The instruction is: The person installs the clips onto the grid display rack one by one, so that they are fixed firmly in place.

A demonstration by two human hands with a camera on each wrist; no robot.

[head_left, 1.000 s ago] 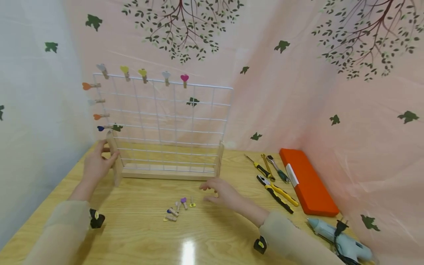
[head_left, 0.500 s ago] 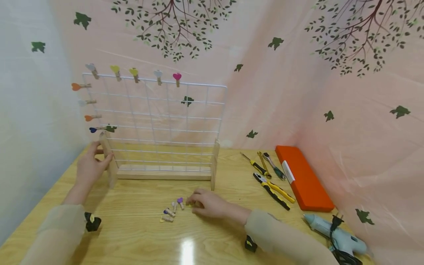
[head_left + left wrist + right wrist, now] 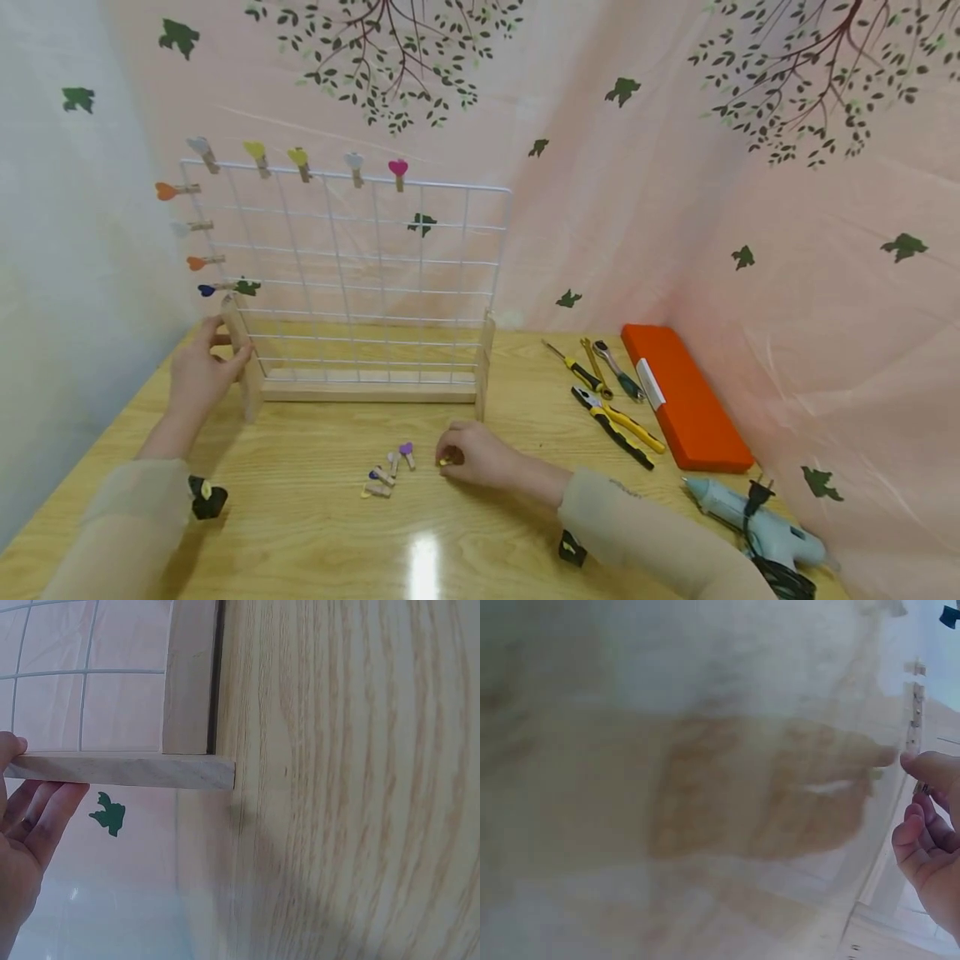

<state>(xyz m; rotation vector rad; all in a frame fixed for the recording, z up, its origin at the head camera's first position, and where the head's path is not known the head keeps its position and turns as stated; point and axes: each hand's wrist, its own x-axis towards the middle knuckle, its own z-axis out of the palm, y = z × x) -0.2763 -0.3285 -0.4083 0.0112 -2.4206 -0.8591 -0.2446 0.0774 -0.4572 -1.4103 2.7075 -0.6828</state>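
Note:
In the head view my left hand (image 3: pixel 201 372) grips the left wooden upright (image 3: pixel 243 358) of a stand that carries a white wire grid (image 3: pixel 457 186). The left wrist view has the thumb on one face of that upright (image 3: pixel 127 769) and the fingers against the other. My right hand (image 3: pixel 477 456), in front of the stand's right foot, pinches a small clothespin (image 3: pixel 444 462) with a yellow heart, mostly hidden by the fingers. To its left lie a purple-heart clothespin (image 3: pixel 407 452) and several others (image 3: pixel 381 477). Heart clothespins (image 3: pixel 398 173) line the grid's top and left edges.
Right of the stand lie a screwdriver (image 3: pixel 581 372), a wrench (image 3: pixel 596 367), a ratchet (image 3: pixel 619 372) and pliers (image 3: pixel 615 429). An orange case (image 3: pixel 693 400) rests beside them. A glue gun (image 3: pixel 757 521) with its cord is at the front right. Patterned cloth (image 3: pixel 600 208) hangs behind.
My right hand has moved left to the loose clothespins, taken the yellow-heart one and drawn back slightly right. The left hand keeps its grip on the upright. The head view has shifted slightly.

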